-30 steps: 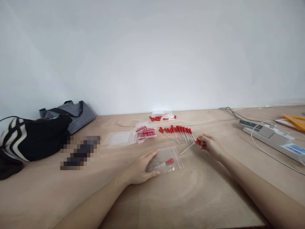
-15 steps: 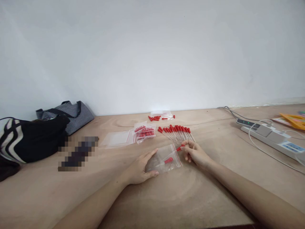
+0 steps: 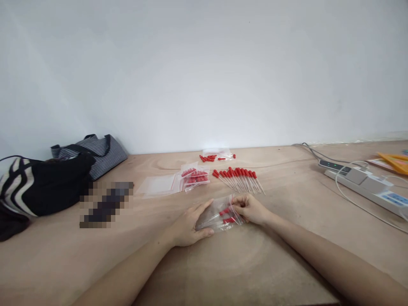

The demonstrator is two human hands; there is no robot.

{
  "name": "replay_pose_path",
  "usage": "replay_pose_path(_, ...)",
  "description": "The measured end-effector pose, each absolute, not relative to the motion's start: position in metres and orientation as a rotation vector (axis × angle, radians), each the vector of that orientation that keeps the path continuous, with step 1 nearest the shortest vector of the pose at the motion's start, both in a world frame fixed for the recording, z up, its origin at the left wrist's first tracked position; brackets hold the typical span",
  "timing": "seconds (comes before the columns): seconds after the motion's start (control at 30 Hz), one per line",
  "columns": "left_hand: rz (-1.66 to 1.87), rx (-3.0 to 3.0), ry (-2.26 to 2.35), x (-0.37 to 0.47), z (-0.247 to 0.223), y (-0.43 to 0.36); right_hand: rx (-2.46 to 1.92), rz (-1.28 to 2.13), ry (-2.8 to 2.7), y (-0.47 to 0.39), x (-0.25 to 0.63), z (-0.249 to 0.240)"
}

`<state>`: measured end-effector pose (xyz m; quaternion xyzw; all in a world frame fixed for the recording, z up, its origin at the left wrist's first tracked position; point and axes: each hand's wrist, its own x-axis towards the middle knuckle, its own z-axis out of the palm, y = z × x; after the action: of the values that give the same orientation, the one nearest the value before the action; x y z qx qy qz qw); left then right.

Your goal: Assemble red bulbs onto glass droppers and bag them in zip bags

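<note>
A clear zip bag (image 3: 216,214) with a red edge line lies on the table, with red-topped droppers inside it. My left hand (image 3: 191,225) rests around the bag's left end, thumb and fingers spread apart. At the bag's right, open end, my right hand (image 3: 250,209) has its fingers pinched on a red-topped dropper (image 3: 225,211), the fingertips partly behind the plastic. Beyond my right hand, several red-topped droppers (image 3: 244,178) lie in a fanned row. Filled bags (image 3: 196,177) with red tops are stacked behind my left hand, beside flat bags (image 3: 157,185) holding nothing visible.
Loose red caps (image 3: 208,158) and a clear bag (image 3: 216,151) lie near the wall. On the right are a power strip (image 3: 366,185) with cables and a yellow object (image 3: 393,162). Black (image 3: 60,187) and striped (image 3: 111,155) bags and a blurred dark object (image 3: 106,206) are left.
My right hand has moved left, bringing the red-topped dropper from outside the bag's mouth into it. My left hand has stayed nearly in place.
</note>
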<state>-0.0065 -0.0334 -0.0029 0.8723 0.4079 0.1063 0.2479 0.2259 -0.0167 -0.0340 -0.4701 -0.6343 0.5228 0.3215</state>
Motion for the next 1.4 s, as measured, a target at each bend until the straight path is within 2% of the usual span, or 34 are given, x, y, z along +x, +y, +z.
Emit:
replay_pose_path(0.1,0.295,2.389,1.116,-0.008,-0.003,-0.033,-1.400,1.127,-1.633,-0.005,0.243,-0.034)
replay_pose_path(0.2,0.288,2.424,1.124,-0.012,-0.001,-0.035,-1.659,0.682,-1.473,0.020,0.277,-0.028)
replay_pose_path(0.37,0.246,2.437,1.152,-0.017,0.000,-0.039,-1.884,0.482,-1.285,0.063,0.320,-0.022)
replay_pose_path(0.67,0.268,2.435,1.095,-0.015,0.000,-0.035,-1.979,0.617,-1.231,0.089,0.313,-0.024)
replay_pose_path(0.87,0.302,2.426,1.088,-0.015,0.002,-0.034,-1.679,0.780,-1.228,0.055,0.316,-0.017)
replay_pose_path(1.17,0.327,2.441,1.113,-0.013,0.000,-0.033,-1.206,1.054,-1.032,0.008,0.275,-0.041)
replay_pose_path(1.4,0.317,2.428,1.117,-0.014,0.000,-0.033,-1.151,1.166,-0.836,-0.006,0.246,-0.035)
